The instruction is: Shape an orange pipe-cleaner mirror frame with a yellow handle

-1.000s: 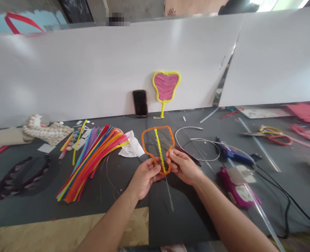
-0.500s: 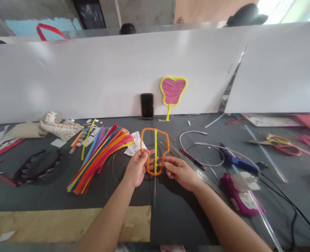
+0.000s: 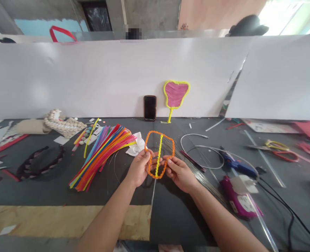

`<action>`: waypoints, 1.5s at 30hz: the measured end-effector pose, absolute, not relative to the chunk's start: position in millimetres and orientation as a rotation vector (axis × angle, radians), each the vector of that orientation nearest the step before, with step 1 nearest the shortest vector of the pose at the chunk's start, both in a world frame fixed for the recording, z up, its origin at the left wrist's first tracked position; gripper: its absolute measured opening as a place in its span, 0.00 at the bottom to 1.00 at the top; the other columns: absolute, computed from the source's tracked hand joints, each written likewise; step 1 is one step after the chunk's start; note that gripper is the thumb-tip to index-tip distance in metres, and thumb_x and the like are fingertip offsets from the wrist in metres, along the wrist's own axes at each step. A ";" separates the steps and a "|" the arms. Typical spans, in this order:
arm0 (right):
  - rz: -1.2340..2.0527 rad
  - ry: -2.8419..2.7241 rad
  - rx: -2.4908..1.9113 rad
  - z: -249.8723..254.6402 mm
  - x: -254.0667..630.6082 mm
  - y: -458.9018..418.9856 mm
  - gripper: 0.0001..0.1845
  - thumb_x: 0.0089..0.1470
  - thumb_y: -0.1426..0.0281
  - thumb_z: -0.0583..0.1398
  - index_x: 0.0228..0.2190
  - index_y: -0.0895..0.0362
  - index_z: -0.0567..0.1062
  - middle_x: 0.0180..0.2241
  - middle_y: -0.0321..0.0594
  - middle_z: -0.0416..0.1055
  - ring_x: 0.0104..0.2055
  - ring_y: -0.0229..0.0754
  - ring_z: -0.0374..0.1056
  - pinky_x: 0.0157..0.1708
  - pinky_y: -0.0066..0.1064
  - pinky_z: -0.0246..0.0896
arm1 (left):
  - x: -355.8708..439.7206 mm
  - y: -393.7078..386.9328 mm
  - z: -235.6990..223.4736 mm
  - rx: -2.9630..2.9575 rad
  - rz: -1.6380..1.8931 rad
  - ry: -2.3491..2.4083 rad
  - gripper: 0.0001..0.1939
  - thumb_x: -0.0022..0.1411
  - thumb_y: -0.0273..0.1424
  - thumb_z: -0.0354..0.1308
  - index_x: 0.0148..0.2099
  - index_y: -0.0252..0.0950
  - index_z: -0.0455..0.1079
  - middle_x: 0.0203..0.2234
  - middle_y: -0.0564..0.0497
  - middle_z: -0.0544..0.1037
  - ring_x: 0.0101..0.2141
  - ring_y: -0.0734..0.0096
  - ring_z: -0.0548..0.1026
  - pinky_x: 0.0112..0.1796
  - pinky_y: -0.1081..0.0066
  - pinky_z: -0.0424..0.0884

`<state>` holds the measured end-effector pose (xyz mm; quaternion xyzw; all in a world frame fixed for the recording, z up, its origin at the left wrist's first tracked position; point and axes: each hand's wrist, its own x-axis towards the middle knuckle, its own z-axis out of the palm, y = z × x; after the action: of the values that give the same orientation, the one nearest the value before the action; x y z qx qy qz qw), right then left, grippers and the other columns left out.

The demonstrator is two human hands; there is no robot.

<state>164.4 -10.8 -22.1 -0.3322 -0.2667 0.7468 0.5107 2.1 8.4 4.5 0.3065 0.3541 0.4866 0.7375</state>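
Observation:
Between my hands, above the dark table, is a frame of twisted orange pipe cleaner (image 3: pixel 174 144), with a yellow twisted pipe cleaner (image 3: pixel 159 154) running down its middle. My left hand (image 3: pixel 140 168) pinches the left side of the frame, thumb in front and other fingers behind. On the lower right side, my right hand (image 3: pixel 179 172) grips it between thumb and fingers. A bundle of multicoloured pipe cleaners (image 3: pixel 99 157) lies left of my left hand, with a crumpled white tissue (image 3: pixel 135 145) near its far end. Thin metal wires (image 3: pixel 204 182) lie beside my right hand.
A phone (image 3: pixel 150 107) and a pink, yellow-edged shape on a stem (image 3: pixel 176 94) stand against the white board (image 3: pixel 104 77). At right are a blue glue gun (image 3: pixel 239 163), scissors (image 3: pixel 274 148) and a magenta power strip (image 3: pixel 240 201). A dark braided headband (image 3: pixel 40 161) lies left.
The orange frame has tilted, its top leaning right, and both hands have shifted slightly with it. The whole view has also moved a little. Both hands keep their hold.

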 end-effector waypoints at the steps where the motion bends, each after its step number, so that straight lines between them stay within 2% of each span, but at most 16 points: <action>1: 1.793 -0.637 -0.797 -22.6 164.9 -10.4 0.14 0.44 0.65 0.67 0.33 0.58 0.74 0.27 0.35 0.69 0.21 0.28 0.57 0.20 0.22 0.51 | 2.8 7.2 4.4 0.683 1.054 0.782 0.15 0.51 0.35 0.64 0.37 0.36 0.63 0.38 0.48 0.75 0.35 0.67 0.77 0.38 0.67 0.72; 3: 1.783 -0.648 -0.792 -23.5 165.7 -10.0 0.12 0.44 0.67 0.67 0.32 0.58 0.74 0.22 0.32 0.66 0.20 0.28 0.56 0.20 0.22 0.50 | 3.9 4.4 4.0 0.718 1.022 0.804 0.21 0.49 0.31 0.66 0.43 0.38 0.63 0.39 0.50 0.74 0.34 0.70 0.77 0.38 0.70 0.71; 5: 1.775 -0.662 -0.796 -23.4 166.7 -9.8 0.12 0.43 0.67 0.67 0.30 0.58 0.74 0.20 0.31 0.64 0.20 0.28 0.56 0.20 0.22 0.50 | 5.2 1.3 3.3 0.760 0.970 0.819 0.33 0.46 0.24 0.67 0.53 0.43 0.58 0.37 0.52 0.74 0.34 0.73 0.76 0.38 0.70 0.71; 7: 1.772 -0.658 -0.803 -22.2 168.0 -9.7 0.12 0.43 0.66 0.67 0.30 0.57 0.74 0.21 0.32 0.66 0.20 0.28 0.56 0.20 0.22 0.50 | 6.7 -1.8 2.3 0.780 0.912 0.822 0.44 0.44 0.21 0.67 0.59 0.48 0.50 0.34 0.54 0.73 0.32 0.74 0.75 0.38 0.68 0.71; 10: 1.791 -0.632 -0.797 -19.9 169.7 -9.4 0.11 0.44 0.66 0.67 0.30 0.58 0.73 0.26 0.36 0.70 0.21 0.28 0.56 0.20 0.22 0.50 | 9.1 -4.9 0.8 0.779 0.859 0.839 0.49 0.45 0.21 0.66 0.61 0.53 0.43 0.29 0.57 0.71 0.31 0.73 0.74 0.37 0.62 0.73; 13: 1.803 -0.608 -0.773 -19.3 170.4 -9.0 0.11 0.46 0.65 0.66 0.29 0.58 0.73 0.29 0.38 0.71 0.21 0.28 0.55 0.19 0.21 0.49 | 10.4 -5.7 -0.4 0.784 0.830 0.874 0.48 0.46 0.23 0.66 0.61 0.54 0.42 0.28 0.59 0.69 0.30 0.72 0.75 0.34 0.59 0.75; 21: 1.843 -0.559 -0.734 -19.5 171.2 -7.3 0.10 0.46 0.65 0.66 0.27 0.59 0.73 0.27 0.37 0.70 0.18 0.25 0.51 0.16 0.19 0.44 | 11.7 -4.0 -3.2 0.803 0.861 0.941 0.45 0.46 0.24 0.67 0.60 0.52 0.45 0.27 0.59 0.67 0.30 0.65 0.78 0.30 0.63 0.76; 37: 1.879 -0.563 -0.690 -17.7 172.8 -7.0 0.10 0.45 0.68 0.66 0.25 0.59 0.71 0.22 0.34 0.67 0.18 0.25 0.52 0.17 0.18 0.47 | 11.6 -2.2 -4.7 0.792 0.893 0.941 0.43 0.45 0.23 0.67 0.58 0.49 0.50 0.27 0.59 0.66 0.27 0.73 0.74 0.30 0.62 0.76; 41: 1.849 -0.573 -0.715 -18.6 174.5 -6.3 0.08 0.47 0.67 0.65 0.28 0.59 0.74 0.27 0.37 0.71 0.20 0.26 0.56 0.19 0.19 0.53 | 11.0 -0.2 -6.7 0.801 0.897 0.956 0.38 0.45 0.23 0.67 0.56 0.45 0.54 0.27 0.59 0.66 0.28 0.73 0.74 0.31 0.63 0.76; 45: 1.791 -0.543 -0.757 -18.6 180.6 -2.9 0.13 0.45 0.69 0.66 0.36 0.57 0.75 0.36 0.40 0.73 0.24 0.27 0.60 0.22 0.19 0.57 | 13.8 -0.6 -7.7 0.825 0.885 0.977 0.34 0.46 0.24 0.67 0.53 0.40 0.57 0.29 0.56 0.68 0.30 0.71 0.75 0.32 0.64 0.76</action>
<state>180.6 -2.9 -18.6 -0.3174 -0.2275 0.7511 0.5324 13.8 -0.6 -7.7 0.3723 0.4409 0.3990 0.7126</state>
